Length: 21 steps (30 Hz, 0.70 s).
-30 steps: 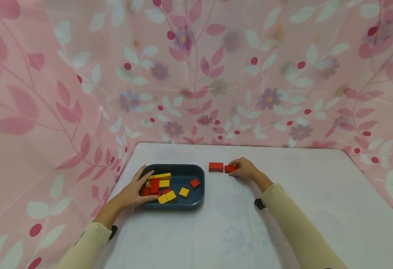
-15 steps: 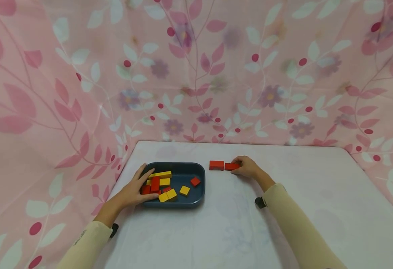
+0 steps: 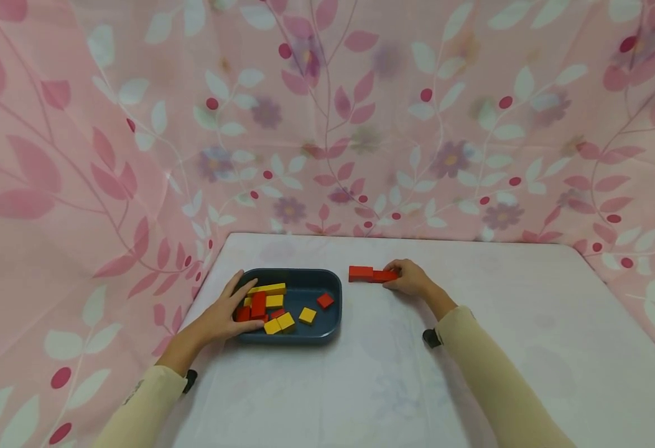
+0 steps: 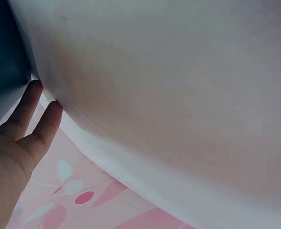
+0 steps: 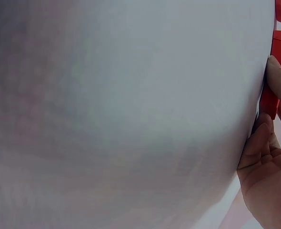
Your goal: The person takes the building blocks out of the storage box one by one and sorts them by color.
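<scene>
The right hand [image 3: 411,279] pinches a small red block [image 3: 385,275] on the white table [image 3: 473,348] — it touches a second red block [image 3: 361,273]. The left hand [image 3: 223,314], fingers relaxed, rests on the dark tray [image 3: 327,323] of blocks.

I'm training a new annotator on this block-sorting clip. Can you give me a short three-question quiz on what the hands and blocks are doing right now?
1. True or false: the two red wooden blocks on the white table touch end to end.
2. Which hand pinches a red block? A) left hand B) right hand
3. Fill in: the left hand rests on the rim of the dark blue plastic ___ that holds red and yellow blocks.

Key: 1 true; 2 B, the right hand; 3 tray.
</scene>
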### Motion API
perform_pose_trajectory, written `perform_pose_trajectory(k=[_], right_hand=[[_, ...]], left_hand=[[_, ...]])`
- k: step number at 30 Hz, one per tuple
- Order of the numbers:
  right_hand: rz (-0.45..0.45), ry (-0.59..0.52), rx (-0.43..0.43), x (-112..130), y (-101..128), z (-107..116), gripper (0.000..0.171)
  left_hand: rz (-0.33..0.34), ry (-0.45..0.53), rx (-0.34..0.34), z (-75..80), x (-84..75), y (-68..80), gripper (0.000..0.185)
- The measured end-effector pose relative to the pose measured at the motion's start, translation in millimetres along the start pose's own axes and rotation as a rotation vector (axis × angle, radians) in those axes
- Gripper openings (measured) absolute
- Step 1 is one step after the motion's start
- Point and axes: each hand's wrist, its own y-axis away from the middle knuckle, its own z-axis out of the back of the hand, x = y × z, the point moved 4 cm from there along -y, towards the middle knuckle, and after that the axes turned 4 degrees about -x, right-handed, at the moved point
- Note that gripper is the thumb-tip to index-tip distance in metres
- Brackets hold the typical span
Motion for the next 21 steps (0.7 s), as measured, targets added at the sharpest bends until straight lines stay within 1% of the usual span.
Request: perform_pose_trajectory(k=[10, 21], right_hand=[[0.025, 0.018, -0.004, 1.2, -1.0, 0.8, 0.035], [0.030, 0.018, 0.022, 0.8, -3.8, -1.6, 0.035]], left_hand=[[0.011, -0.004, 0.006, 0.5, -0.6, -2.0, 0.097], [-0.008, -0.002, -0.005, 0.0, 0.7, -1.4, 0.099]])
